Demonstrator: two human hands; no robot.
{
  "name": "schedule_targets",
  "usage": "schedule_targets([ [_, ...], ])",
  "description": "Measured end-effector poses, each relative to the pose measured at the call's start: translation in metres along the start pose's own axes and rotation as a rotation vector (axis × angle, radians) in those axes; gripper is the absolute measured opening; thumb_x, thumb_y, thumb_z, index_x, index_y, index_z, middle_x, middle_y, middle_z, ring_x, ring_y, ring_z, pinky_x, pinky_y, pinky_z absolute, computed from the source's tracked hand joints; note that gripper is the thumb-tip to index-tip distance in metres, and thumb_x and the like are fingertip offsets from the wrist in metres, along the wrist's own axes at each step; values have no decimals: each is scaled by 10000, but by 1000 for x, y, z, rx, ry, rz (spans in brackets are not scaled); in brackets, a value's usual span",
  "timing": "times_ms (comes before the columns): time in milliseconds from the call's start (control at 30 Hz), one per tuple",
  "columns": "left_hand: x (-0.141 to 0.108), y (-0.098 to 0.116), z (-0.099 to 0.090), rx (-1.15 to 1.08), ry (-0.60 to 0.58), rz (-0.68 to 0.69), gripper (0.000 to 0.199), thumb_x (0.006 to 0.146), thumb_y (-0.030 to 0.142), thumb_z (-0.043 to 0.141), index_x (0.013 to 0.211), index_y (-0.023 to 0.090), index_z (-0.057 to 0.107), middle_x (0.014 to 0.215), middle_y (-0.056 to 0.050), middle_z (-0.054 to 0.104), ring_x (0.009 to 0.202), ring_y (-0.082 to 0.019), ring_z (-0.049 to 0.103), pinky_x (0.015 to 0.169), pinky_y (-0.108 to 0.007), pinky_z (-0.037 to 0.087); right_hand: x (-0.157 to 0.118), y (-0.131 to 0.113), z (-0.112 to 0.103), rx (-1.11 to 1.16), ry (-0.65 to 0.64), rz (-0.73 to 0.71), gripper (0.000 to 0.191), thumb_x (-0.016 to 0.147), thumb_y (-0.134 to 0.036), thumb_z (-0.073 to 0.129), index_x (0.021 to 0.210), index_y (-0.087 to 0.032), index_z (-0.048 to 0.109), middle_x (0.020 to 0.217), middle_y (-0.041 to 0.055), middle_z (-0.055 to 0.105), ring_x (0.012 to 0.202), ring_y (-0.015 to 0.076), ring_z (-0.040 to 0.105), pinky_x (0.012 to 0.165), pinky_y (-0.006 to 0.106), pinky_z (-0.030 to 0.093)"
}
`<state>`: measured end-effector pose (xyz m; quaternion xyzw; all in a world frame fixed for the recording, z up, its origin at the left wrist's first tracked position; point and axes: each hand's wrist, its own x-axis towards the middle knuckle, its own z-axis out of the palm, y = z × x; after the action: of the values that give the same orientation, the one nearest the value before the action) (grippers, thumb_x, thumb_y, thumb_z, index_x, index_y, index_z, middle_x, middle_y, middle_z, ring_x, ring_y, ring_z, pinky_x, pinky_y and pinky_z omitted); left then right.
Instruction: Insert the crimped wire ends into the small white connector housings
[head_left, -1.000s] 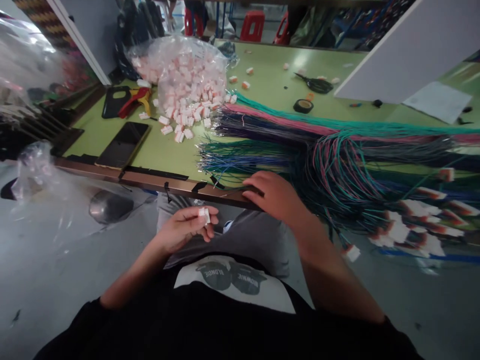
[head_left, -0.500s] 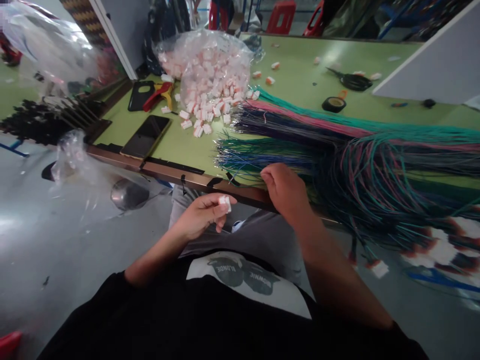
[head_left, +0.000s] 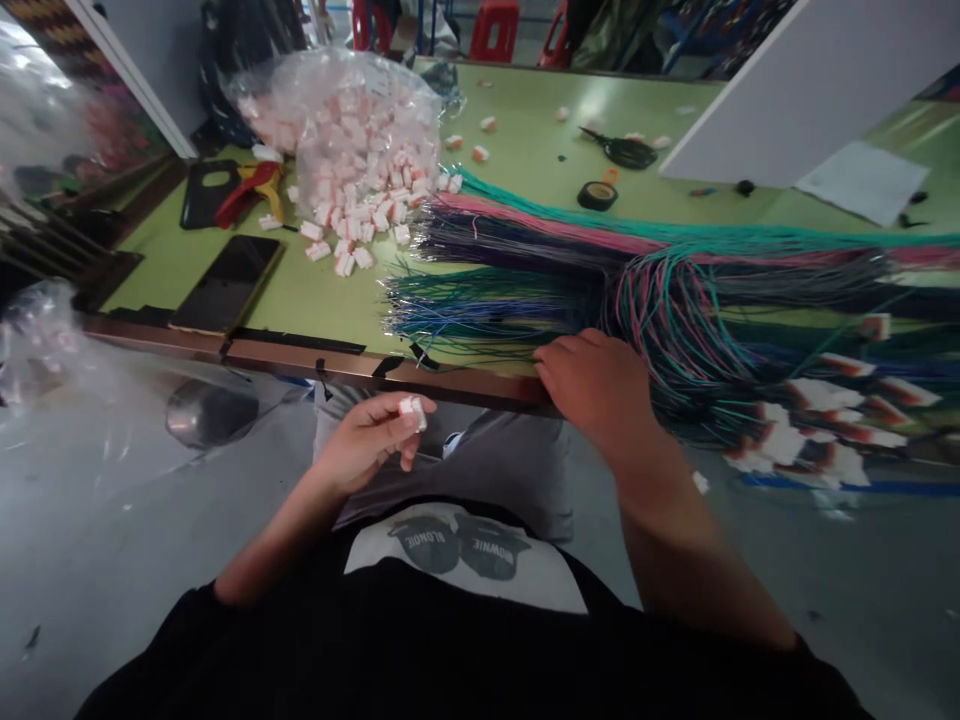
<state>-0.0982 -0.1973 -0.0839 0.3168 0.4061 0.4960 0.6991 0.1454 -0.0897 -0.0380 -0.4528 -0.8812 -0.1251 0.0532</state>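
My left hand (head_left: 367, 440) is in front of the table edge, over my lap. Its thumb and forefinger pinch a small white connector housing (head_left: 412, 412). My right hand (head_left: 596, 390) rests at the table edge, back upward and fingers curled down against the green wires (head_left: 510, 345). Whatever lies under those fingers is hidden. Bundles of green, blue, pink and grey wires (head_left: 540, 232) stretch across the table, their bare metal ends toward the left. A looped bundle (head_left: 667, 310) lies beside the right hand. White-and-orange connectors (head_left: 817, 415) hang together at its lower right.
A clear plastic bag (head_left: 352, 110) spills many white-and-orange housings on the green table (head_left: 525, 110). Left of it lie a phone (head_left: 229, 285), a black case (head_left: 202, 190) and a red-and-yellow tool (head_left: 251, 190). Black tape (head_left: 598, 193) and scissors (head_left: 622, 150) lie farther back.
The view has shifted right. My right hand has moved rightward along the table edge to the looped wires, and the connector cluster sits higher. The left hand still pinches the housing.
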Motion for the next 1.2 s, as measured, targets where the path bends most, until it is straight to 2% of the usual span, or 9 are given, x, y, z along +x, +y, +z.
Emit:
schedule_targets([
  [100,-1,1,2,-6,-5,-13,271,702,342,797,890,171,702,527,39,570,454,-72,508,416,-187,419,4,-3,6,3,3,26,233,802,-138,474,662,-203,649,687,89,663,725,225,547,579,337,281],
  [267,-3,5,4,3,21,64,268,718,305,795,927,185,677,573,42,610,424,-64,518,387,-181,390,1,4,4,192,38,209,184,741,-213,507,771,-240,687,651,39,630,647,203,543,567,308,289],
  [367,-4,8,5,-5,49,104,274,717,275,798,941,196,663,633,40,643,428,-64,542,387,-180,406,0,1,3,221,61,216,171,716,-211,504,735,-236,672,641,37,627,659,208,553,606,318,314],
  [500,-3,9,4,-19,71,123,223,714,268,799,858,166,663,690,22,655,491,-71,583,463,-191,497,7,-24,1,296,48,126,175,713,-224,526,781,-225,688,660,39,656,721,225,582,709,363,351],
  [633,-2,10,3,-135,110,153,261,751,350,763,866,134,673,728,-15,675,554,-99,626,528,-226,561,18,-59,-2,456,153,-77,199,809,-235,503,818,-250,702,675,6,683,776,205,606,845,394,366],
  [800,-5,15,5,-181,175,171,143,723,183,743,845,119,703,773,-38,701,700,-140,688,649,-241,598,24,-83,-4,800,171,-254,266,921,-297,460,986,-238,711,844,30,745,772,183,648,721,321,442],
  [967,-10,17,5,-87,185,251,328,652,27,701,948,166,677,929,-19,722,718,-122,692,668,-233,584,19,-83,-2,990,130,-129,193,887,-276,548,977,-242,715,898,23,759,792,175,684,683,288,491],
  [1100,-10,18,3,161,187,251,237,692,31,667,895,150,637,804,-5,701,687,-114,679,690,-250,569,14,-85,-5,1017,82,-96,177,870,-233,560,942,-242,722,881,19,755,782,164,681,676,282,489],
  [1200,-11,20,3,282,167,268,207,711,67,675,902,146,666,846,-23,714,697,-117,670,699,-263,563,13,-88,-7,1005,94,-105,157,858,-203,560,866,-227,715,848,18,740,770,156,666,674,279,477],
])
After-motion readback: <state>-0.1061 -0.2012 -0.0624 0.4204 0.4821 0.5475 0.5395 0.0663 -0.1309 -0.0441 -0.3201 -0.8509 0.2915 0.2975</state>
